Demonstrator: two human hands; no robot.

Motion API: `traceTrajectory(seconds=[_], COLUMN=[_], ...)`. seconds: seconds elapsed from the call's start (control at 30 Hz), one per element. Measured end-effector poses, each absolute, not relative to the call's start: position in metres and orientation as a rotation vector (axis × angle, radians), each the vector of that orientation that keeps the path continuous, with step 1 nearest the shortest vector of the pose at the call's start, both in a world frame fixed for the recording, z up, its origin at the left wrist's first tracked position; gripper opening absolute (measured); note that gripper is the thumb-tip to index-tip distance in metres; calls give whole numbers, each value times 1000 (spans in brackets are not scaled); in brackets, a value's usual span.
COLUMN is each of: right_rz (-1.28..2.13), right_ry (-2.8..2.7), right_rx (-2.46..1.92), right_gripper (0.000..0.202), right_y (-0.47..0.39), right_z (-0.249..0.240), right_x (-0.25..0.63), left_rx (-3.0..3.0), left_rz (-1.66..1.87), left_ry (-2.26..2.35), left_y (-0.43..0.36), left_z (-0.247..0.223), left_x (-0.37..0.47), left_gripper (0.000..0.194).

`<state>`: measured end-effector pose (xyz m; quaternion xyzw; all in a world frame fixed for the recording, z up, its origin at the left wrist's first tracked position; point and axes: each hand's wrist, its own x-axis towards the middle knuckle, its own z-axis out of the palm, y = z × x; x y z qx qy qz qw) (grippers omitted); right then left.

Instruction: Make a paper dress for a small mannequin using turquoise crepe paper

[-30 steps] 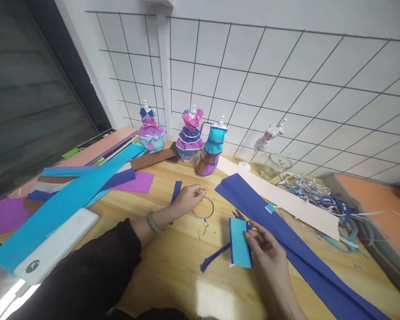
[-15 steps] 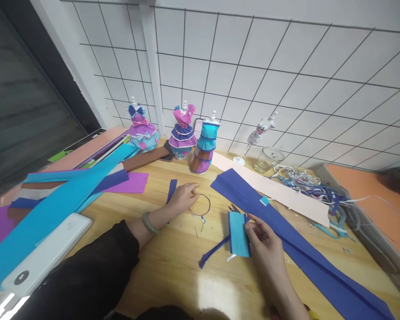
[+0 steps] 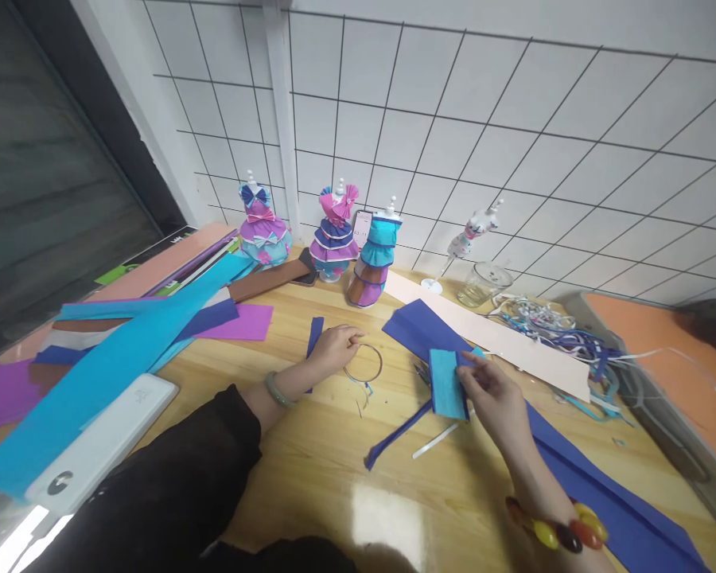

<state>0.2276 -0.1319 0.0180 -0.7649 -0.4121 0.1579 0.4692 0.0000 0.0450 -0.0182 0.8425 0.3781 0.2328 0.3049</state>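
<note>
My right hand [image 3: 496,395] pinches the right edge of a turquoise crepe paper piece [image 3: 446,384] with dark blue borders, held above the table. Part of a pair of scissors [image 3: 422,372] shows beside the piece's left edge; the rest is hidden. My left hand [image 3: 336,348] has its fingers curled together at the upper left of a thin ring [image 3: 381,364], which looks like a narrow tape roll. A narrow dark blue strip [image 3: 397,436] and a white strip [image 3: 434,441] lie below the turquoise piece. Another dark blue strip [image 3: 315,334] is partly under my left hand.
Three dressed mini mannequins [image 3: 265,231] and a bare one [image 3: 476,227] stand along the wall. A glass jar [image 3: 483,285] and tangled ribbons [image 3: 537,314] are at right. Long blue crepe paper [image 3: 597,485] crosses the right side. Colored sheets and a white power bank [image 3: 104,446] lie left.
My right hand has moved up and right with the turquoise piece, showing more of the white strip below. My left hand stays by the ring. The view has shifted slightly.
</note>
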Motion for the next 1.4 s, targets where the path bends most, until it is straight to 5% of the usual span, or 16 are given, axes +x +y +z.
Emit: traceTrajectory(seconds=[0.33, 0.73, 1.1, 1.4], right_rz=[46, 513, 108, 440], right_ry=[-1249, -1802, -2089, -1888], right_rx=[-1968, -1722, -1684, -1631], right_gripper=[38, 38, 27, 24], right_y=[-104, -107, -95, -118], right_z=[9, 4, -3, 2], right_x=[238, 153, 137, 153], left_rx=[2201, 2139, 2146, 2117], left_rz=[603, 598, 593, 585], left_ry=[1022, 1019, 990, 990], left_y=[47, 49, 52, 54], left_z=[-20, -21, -23, -26], left_x=[1, 1, 1, 2], left_gripper=[29, 22, 16, 13])
